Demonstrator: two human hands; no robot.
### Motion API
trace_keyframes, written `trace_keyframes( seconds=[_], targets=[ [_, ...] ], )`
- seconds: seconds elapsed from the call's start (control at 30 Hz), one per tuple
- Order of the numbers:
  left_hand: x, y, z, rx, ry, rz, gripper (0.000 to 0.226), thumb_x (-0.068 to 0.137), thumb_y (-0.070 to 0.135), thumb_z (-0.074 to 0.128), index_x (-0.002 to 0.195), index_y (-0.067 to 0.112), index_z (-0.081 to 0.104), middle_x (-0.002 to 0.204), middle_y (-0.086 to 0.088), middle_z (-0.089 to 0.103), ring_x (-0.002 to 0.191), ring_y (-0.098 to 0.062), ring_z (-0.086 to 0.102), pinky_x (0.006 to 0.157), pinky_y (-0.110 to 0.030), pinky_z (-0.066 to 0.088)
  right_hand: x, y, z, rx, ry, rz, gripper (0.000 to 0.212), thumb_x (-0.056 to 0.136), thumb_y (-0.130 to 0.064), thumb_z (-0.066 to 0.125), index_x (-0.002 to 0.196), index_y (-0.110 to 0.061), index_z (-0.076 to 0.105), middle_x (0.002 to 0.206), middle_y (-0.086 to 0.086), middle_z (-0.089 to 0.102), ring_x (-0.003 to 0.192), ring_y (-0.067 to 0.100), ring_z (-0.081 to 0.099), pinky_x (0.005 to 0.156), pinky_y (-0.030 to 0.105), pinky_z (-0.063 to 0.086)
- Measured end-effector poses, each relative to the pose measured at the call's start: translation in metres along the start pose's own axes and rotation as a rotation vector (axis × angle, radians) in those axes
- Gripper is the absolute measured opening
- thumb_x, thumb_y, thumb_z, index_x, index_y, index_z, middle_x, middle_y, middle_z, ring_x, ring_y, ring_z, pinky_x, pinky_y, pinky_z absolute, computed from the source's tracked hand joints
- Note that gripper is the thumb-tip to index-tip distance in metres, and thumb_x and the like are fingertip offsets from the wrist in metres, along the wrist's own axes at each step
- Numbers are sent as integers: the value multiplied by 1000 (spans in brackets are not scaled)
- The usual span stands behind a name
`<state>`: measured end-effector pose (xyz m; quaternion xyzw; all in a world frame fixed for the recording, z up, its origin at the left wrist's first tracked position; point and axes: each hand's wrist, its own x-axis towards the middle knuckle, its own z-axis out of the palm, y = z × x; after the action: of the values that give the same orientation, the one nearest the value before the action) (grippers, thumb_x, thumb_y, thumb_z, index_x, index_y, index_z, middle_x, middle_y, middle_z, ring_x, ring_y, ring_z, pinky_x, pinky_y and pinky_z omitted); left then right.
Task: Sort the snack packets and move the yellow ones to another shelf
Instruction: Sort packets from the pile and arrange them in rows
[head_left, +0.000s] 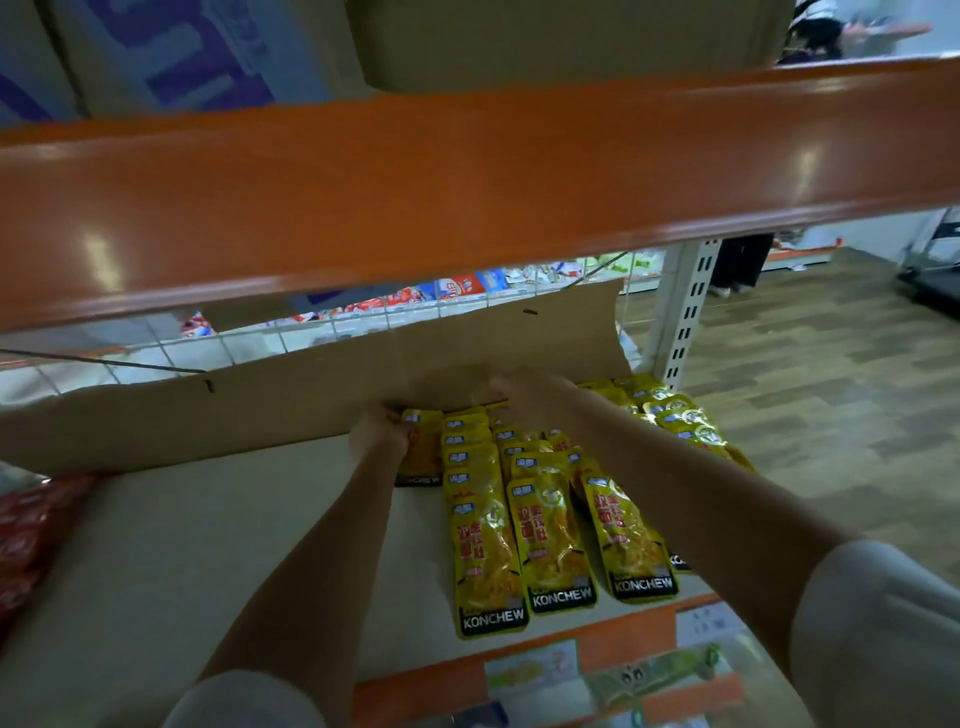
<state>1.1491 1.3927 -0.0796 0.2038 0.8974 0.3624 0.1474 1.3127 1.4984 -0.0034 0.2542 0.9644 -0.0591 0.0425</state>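
Several yellow KONCHEW snack packets (545, 525) lie in overlapping rows on the beige shelf board (218, 545). My left hand (379, 434) grips the top of the leftmost yellow packet (423, 452) at the back of the shelf. Blurred, my right hand (519, 395) reaches over the far ends of the middle rows, against the cardboard; what its fingers hold I cannot make out. More yellow packets (685, 421) sit at the shelf's right end. Red snack packets (26, 530) lie at the far left.
An upright cardboard sheet (311, 384) backs the shelf. An orange shelf beam (467, 187) hangs close overhead. An orange front rail with price tags (571, 670) runs below. A white rack post (685, 306) stands at the right, beside wooden floor (831, 374). A person's legs (740, 265) stand beyond.
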Motion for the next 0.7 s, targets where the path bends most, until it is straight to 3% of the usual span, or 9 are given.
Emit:
trace_keyframes(
  seconds=[0.23,0.57,0.7],
  targets=[
    [3,3,12,77,19,-3,27,89,34,64,101,11,70,107,-13,68,100,-30,62,77,-34,48,-4,12,1,-38,-18,33,42,95,-36,49,130,-12,46,128,13,54,115,30,53,91,39,48],
    [-1,0,5,118,42,-50,31,90,35,62,104,8,70,112,-17,65,106,-32,60,80,-34,44,-6,14,2,-24,-30,-42,38,95,-30,46,129,-14,48,122,13,57,109,29,55,90,41,49],
    [-6,-5,1,185,60,-26,32,92,32,57,114,11,65,117,-15,63,109,-32,58,81,-35,44,-7,11,3,-19,-30,-52,36,95,-31,47,126,-11,48,123,13,55,110,28,54,89,38,48]
  ],
)
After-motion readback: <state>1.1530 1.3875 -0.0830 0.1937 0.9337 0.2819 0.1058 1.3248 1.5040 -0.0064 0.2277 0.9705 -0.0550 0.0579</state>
